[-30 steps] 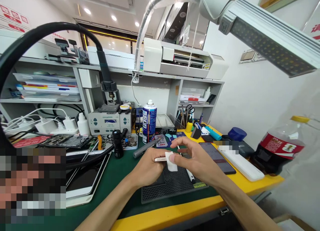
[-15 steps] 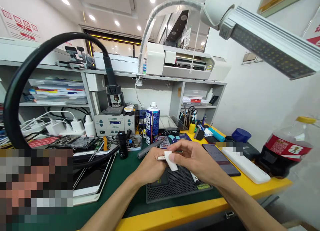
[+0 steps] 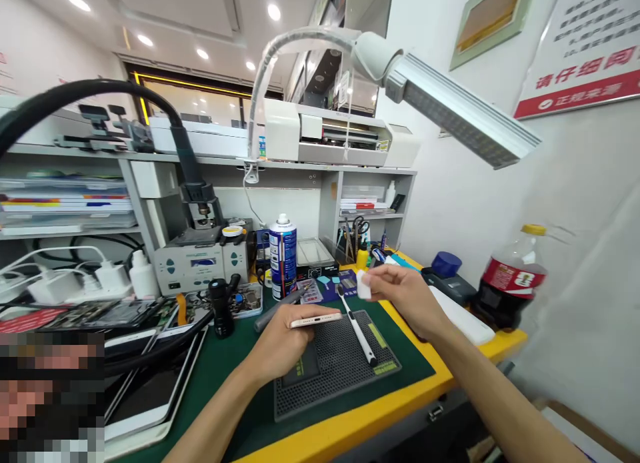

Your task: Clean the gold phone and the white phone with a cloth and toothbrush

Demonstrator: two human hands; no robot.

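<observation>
My left hand (image 3: 284, 343) is closed around a smartphone (image 3: 316, 320), held level with its bottom edge of port and speaker holes toward me. The screen side is not visible from here. Up and to the right, apart from the phone, my right hand (image 3: 407, 296) pinches a small folded white wipe (image 3: 363, 286) between thumb and fingertips. Between and below both hands, a white toothbrush (image 3: 361, 336) with dark bristles lies on the dark grey perforated mat (image 3: 340, 376).
A blue spray can (image 3: 283, 259) and a black flashlight (image 3: 220, 308) stand behind my left hand. Tablets (image 3: 150, 389) lie at the left, beside a pixelated area. A cola bottle (image 3: 513, 276) stands at the right. A lamp (image 3: 460, 106) hangs overhead.
My right hand has drawn the wipe off the phone, moving up and right. The phone's bottom edge now shows more fully in my left hand. The view has turned right.
</observation>
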